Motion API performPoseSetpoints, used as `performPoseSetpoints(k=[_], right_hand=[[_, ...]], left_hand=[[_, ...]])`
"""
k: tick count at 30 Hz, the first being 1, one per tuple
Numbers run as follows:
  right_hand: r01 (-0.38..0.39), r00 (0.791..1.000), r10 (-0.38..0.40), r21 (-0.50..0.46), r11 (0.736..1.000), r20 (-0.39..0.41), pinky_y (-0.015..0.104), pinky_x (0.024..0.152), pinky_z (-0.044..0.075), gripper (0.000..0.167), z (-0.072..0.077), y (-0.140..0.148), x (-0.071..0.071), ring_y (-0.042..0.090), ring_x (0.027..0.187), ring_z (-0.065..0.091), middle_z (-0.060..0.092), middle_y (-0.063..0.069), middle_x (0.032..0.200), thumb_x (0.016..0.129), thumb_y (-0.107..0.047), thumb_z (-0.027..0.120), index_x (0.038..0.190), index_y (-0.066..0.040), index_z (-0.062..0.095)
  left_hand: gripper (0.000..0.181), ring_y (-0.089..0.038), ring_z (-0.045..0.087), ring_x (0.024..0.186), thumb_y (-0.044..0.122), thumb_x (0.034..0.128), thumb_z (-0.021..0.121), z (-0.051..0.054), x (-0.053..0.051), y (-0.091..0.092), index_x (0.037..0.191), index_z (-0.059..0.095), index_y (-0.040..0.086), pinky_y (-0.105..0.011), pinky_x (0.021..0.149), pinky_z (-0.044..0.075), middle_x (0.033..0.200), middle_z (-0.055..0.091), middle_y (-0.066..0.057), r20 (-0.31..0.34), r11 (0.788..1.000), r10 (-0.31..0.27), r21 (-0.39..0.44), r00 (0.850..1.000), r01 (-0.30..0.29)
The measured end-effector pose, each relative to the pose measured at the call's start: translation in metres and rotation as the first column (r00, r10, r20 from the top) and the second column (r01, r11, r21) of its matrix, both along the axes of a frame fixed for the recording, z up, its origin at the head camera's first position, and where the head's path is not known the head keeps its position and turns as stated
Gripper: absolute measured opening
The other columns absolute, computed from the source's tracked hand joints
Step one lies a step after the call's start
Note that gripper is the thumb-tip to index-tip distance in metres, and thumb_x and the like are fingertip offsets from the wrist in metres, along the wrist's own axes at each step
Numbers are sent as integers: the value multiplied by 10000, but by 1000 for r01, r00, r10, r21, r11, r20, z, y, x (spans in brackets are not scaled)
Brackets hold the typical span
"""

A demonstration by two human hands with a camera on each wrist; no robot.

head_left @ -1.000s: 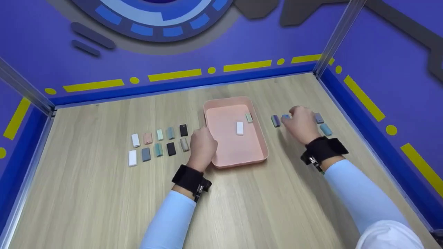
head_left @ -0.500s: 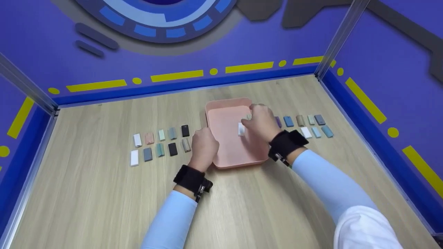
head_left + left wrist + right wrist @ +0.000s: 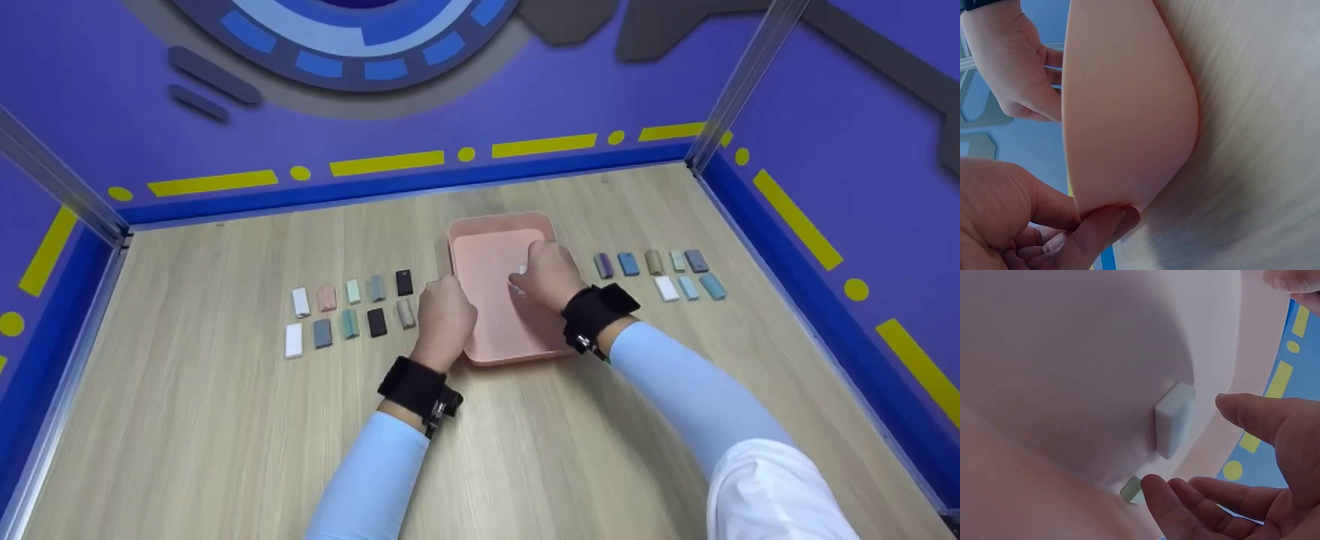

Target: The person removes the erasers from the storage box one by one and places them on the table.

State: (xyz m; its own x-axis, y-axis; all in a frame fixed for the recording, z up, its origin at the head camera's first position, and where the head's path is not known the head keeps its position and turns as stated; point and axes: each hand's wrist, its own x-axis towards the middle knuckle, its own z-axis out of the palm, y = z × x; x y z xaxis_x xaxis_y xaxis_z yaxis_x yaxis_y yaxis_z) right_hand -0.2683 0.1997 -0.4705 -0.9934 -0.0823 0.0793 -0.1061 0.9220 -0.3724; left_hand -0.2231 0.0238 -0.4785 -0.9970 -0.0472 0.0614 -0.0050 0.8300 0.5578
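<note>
My left hand (image 3: 444, 319) grips the left wall of the shallow pink tray (image 3: 495, 341). In the left wrist view its thumb and fingers pinch the tray wall (image 3: 1123, 112). My right hand (image 3: 553, 276) is inside the tray, over a small white rectangular block that it mostly hides in the head view. The right wrist view shows thumb and fingers spread apart, with the white block (image 3: 1172, 422) lying beyond the gap and nothing held. Close to the fingertips there is a smaller pale green block (image 3: 1131, 489), partly covered by a finger.
Left of the tray, two rows of small blocks lie on the wooden table (image 3: 225, 420), among them a black block (image 3: 404, 283) and a white block (image 3: 293, 340). More blocks, such as a blue block (image 3: 628, 264), lie to the right. Blue walls (image 3: 390, 127) enclose the table.
My right hand has moved left from the right-hand blocks into the tray, then slightly further left and down over the white block. The left hand stays on the tray wall.
</note>
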Motion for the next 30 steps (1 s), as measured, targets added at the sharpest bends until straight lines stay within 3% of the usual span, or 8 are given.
performPoseSetpoints(k=[5,11,15,22,30], right_hand=[[-12,999,11,16,1000,50,350,593,427,294,-2,-1,0,200,580,463,465,8,592,713,-255,722,629,-88,495],[-33,994,26,57,998,110,375,642,464,227,-4,-2,0,215,637,501,552,62,689,737,-221,691,722,-41,552],[-55,992,46,72,996,120,388,685,489,190,-5,-3,0,227,676,525,602,105,756,739,-168,656,797,-3,584],[-105,988,95,86,991,122,354,640,465,106,-4,-5,1,194,656,475,596,106,765,726,-59,570,811,4,580],[-172,975,144,161,972,169,386,734,461,115,0,-7,7,238,763,521,613,148,822,768,-92,574,823,8,577]], left_hand=[[137,-248,667,741,8,758,576,1,1,0,858,668,22,-373,588,501,800,688,-140,2,1000,-7,2,1000,7],[132,-244,669,735,9,759,576,1,1,0,848,672,21,-372,580,501,797,691,-143,2,1000,-1,-5,1000,1],[130,-237,667,732,11,764,575,1,0,0,850,672,22,-369,577,499,799,691,-143,7,1000,3,-3,1000,-3],[118,-250,663,723,2,752,570,1,0,0,811,670,24,-386,577,497,783,686,-144,-9,1000,0,2,1000,0],[98,-272,665,714,18,739,574,0,0,0,798,652,26,-389,570,502,772,681,-136,-18,1000,-6,-15,1000,6]])
